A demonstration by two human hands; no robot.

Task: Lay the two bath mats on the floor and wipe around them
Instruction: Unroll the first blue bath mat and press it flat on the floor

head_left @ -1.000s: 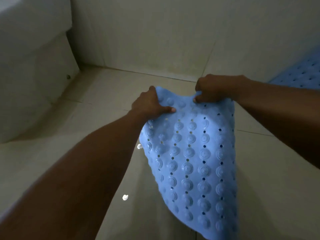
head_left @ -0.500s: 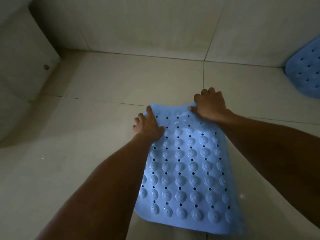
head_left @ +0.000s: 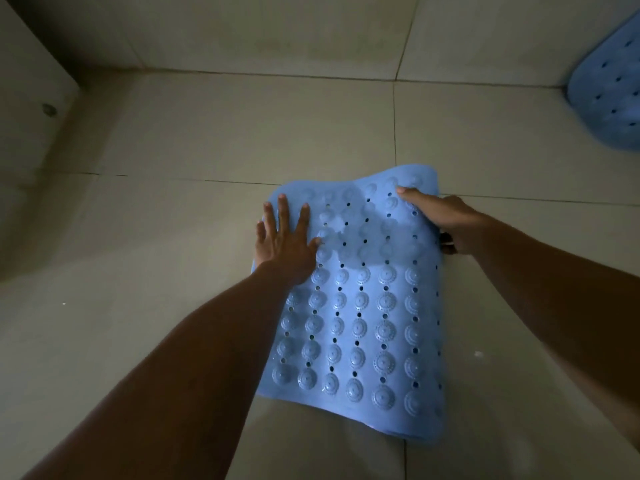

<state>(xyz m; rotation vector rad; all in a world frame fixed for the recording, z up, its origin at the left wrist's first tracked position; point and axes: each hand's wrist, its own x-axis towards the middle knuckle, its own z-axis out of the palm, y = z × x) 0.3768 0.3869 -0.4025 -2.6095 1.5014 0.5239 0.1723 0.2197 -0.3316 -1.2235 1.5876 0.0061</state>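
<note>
Tiled bathroom floor [head_left: 156, 220], pretty dim. Left hand [head_left: 284, 244] has its fingers [head_left: 282, 209] spread flat on the blue mat [head_left: 360, 323], far-left corner. Right hand [head_left: 446, 220] pinches the far-right edge, which looks slightly lifted. So mat one's nearly down. The second mat [head_left: 609, 91] is far right of it by the wall [head_left: 242, 29], can't tell if it's laid. Wiping's left, no cloth in sight.

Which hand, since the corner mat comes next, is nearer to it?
Right. The right hand grips the right edge of the front mat, closer to the corner mat; the left hand presses flat on the front mat's left side, farther away.
</note>
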